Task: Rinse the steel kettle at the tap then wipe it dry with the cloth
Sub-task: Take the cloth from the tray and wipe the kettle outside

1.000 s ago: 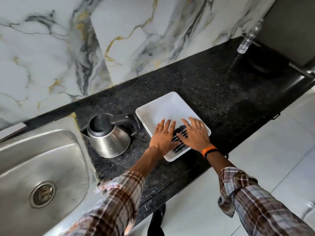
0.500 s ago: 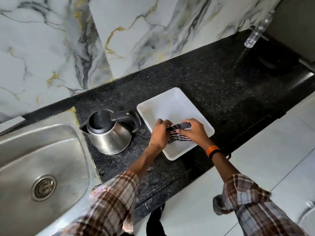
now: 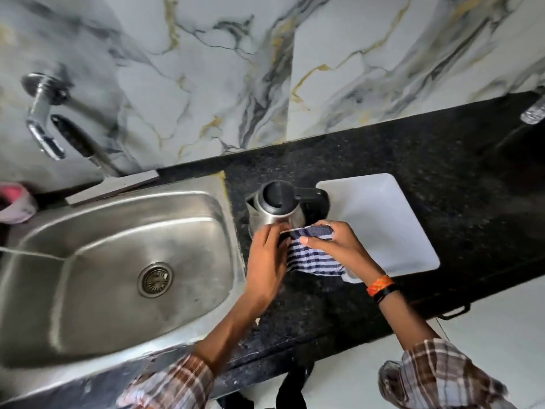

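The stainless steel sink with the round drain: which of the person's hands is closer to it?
Left. The left hand hangs just right of the stainless steel sink, by its rim; the right hand is farther right, gripping the blue-and-white striped cloth near the white rectangular tray.

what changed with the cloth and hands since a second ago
Both hands, left hand and right hand, gripped the cloth, lifted it out of the white tray and carried it left, up against the kettle. Kettle and tray stayed put on the counter.
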Available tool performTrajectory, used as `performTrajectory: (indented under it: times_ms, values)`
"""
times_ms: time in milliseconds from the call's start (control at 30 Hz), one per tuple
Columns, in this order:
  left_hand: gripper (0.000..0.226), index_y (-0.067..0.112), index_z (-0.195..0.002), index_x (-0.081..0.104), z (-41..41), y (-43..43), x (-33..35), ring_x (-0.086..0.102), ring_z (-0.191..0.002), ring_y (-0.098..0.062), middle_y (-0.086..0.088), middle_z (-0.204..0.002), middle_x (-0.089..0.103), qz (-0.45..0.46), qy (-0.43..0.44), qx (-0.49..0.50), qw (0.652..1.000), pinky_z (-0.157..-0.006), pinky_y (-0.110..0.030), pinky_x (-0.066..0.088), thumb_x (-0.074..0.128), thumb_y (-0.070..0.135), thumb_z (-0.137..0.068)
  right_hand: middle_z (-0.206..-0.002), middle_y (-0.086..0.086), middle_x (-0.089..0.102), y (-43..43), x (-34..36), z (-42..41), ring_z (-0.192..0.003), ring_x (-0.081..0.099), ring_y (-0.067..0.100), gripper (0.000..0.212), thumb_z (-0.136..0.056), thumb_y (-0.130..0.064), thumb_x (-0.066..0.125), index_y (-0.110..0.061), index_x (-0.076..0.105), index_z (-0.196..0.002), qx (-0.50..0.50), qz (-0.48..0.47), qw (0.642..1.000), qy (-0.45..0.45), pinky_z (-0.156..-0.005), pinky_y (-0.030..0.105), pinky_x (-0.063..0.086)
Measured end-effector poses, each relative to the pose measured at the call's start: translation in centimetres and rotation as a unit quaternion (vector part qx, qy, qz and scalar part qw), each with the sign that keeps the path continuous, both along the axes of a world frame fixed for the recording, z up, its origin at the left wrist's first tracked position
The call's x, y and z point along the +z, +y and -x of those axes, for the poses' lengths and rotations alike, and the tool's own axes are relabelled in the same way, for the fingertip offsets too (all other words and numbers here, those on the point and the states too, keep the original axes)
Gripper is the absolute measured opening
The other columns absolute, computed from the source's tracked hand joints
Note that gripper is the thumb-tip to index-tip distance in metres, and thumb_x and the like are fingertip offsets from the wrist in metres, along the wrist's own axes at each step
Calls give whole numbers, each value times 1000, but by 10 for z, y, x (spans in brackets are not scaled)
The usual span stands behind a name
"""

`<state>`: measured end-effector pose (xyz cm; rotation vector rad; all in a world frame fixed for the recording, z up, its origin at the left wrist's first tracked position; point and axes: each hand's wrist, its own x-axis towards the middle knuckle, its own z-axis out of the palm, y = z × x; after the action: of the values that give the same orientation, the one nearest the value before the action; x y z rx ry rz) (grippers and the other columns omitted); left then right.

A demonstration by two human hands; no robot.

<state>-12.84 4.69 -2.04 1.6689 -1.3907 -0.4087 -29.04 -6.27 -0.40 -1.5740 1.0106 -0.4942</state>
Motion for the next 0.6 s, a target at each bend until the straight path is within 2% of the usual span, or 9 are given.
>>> performTrajectory:
  times_ms: [67,133,200,300,400,467,500,567,600]
  values:
    - [34,17,-134,62,-10,18,-6,55,-121,-27,-7,-131,61,26,-117,42,992,-104,-43,46,61,30,-103,-96,-2,77,10,3,-24,-97,71,13,22,-80,-31,82,-21,74,-98,10,-11,999,-28,-85,31,55]
    - [52,16,-143,59,-18,29,-16,49,-135,-33,-10,-143,58,39,-181,34,982,-116,-48,39,64,45,-100,-99,0,77,15,7,-45,-100,71,14,19,-83,-21,79,-18,74,-101,10,-16,999,-50,-89,30,54]
    - [68,15,-150,52,-23,30,-22,43,-144,-38,-15,-153,53,26,-229,25,973,-122,-57,33,71,49,-94,-105,2,76,17,11,-59,-105,69,17,21,-86,-12,73,-15,73,-107,19,-26,998,-61,-94,33,53]
    - [84,12,-156,39,-26,22,-25,36,-151,-44,-21,-161,43,-4,-279,26,960,-122,-64,31,83,24,-85,-108,9,75,16,19,-70,-104,69,21,28,-91,0,61,-12,70,-115,29,-72,993,-88,-94,35,53]
    - [83,3,-157,35,-29,10,-24,30,-154,-43,-20,-164,36,24,-267,36,963,-122,-63,33,75,-6,-85,-114,10,73,8,28,-75,-111,67,24,30,-93,-2,60,-9,67,-121,44,-58,994,-79,-101,40,50]
    - [74,-4,-154,39,-30,3,-22,33,-152,-44,-22,-163,37,43,-247,49,967,-120,-63,35,73,-9,-88,-109,5,75,-3,33,-76,-106,69,19,22,-93,-12,64,-11,71,-114,30,47,998,-30,-100,43,51]
    - [72,-6,-153,40,-29,0,-22,33,-151,-45,-23,-162,37,41,-237,56,969,-120,-63,36,71,-10,-89,-100,1,76,-10,35,-76,-97,70,16,18,-93,-20,65,-13,73,-107,2,126,992,4,-94,44,54]
    - [69,-5,-154,38,-28,-3,-22,30,-153,-45,-24,-164,34,23,-220,65,973,-121,-62,35,67,-11,-91,-86,-5,74,-24,37,-75,-82,66,14,18,-90,-32,62,-22,74,-97,-81,307,945,79,-80,42,54]
    - [69,-5,-155,36,-27,-4,-24,27,-154,-44,-24,-165,32,13,-213,68,975,-122,-61,34,64,-12,-93,-88,-6,72,-31,38,-75,-84,63,16,19,-90,-36,61,-26,73,-100,-104,385,910,115,-79,42,52]
